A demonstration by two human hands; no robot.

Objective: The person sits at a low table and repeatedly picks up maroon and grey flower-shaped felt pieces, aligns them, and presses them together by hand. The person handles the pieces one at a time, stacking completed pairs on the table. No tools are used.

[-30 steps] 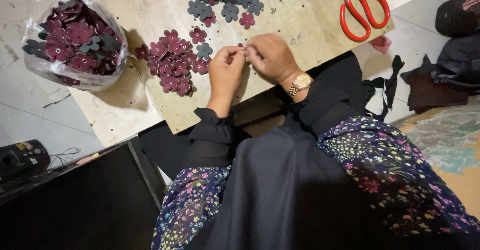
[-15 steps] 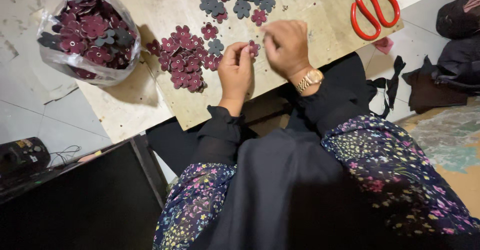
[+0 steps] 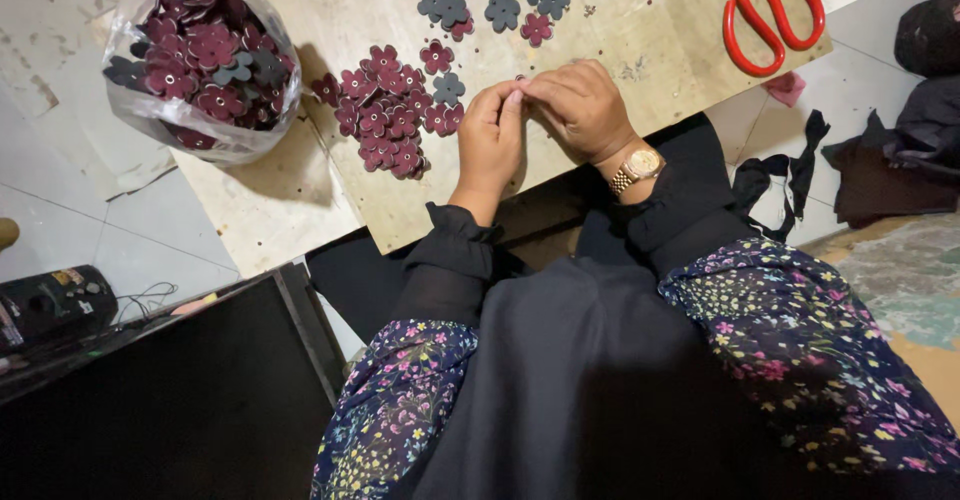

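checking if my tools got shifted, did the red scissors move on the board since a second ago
No. The red scissors lie at the same far right corner of the wooden board; only the camera view shifted.

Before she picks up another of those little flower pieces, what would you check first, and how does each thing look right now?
1. Both hands free: not ok. The left hand and right hand meet fingertip to fingertip, pinching something small.
2. What they pinch: cannot tell; the fingers hide it.
3. Pieces within reach: ok. The maroon flower pile lies on the wooden board just beside the left hand.
4. Grey flower pieces: ok, in a separate cluster further up the board.
5. Red-handled scissors: ok, lying on the board's corner, apart from both hands.
6. Plastic bag of flowers: ok, open, on the board's far side.
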